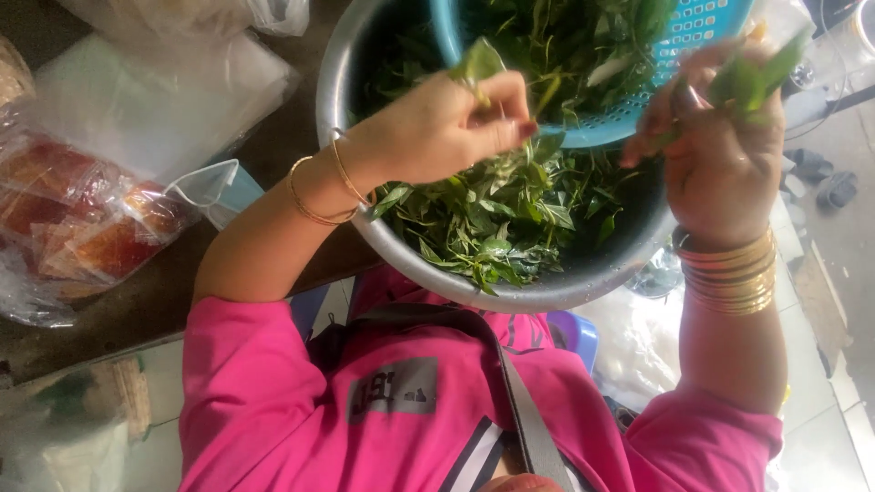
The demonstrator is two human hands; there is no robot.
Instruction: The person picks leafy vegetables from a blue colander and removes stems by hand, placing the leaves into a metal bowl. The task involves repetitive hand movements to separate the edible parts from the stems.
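A large metal bowl [583, 284] holds a heap of loose green leaves [492, 219]. A blue plastic colander [638, 114] full of leafy stems rests tilted inside its far side. My left hand [447, 123], gold bangles on the wrist, is above the bowl and pinches a single green leaf [478, 62] between thumb and fingers. My right hand [720, 155], several gold bangles on its wrist, is at the bowl's right rim and grips a small sprig of green stems and leaves [752, 77]. My pink shirt and a grey strap fill the bottom of the view.
Clear plastic bags of red-orange packed goods [82, 219] lie at the left on a dark surface, with a light blue face mask [214, 187] beside them. A purple stool [574, 333] stands under the bowl. Dark sandals [834, 187] lie on the pale floor at right.
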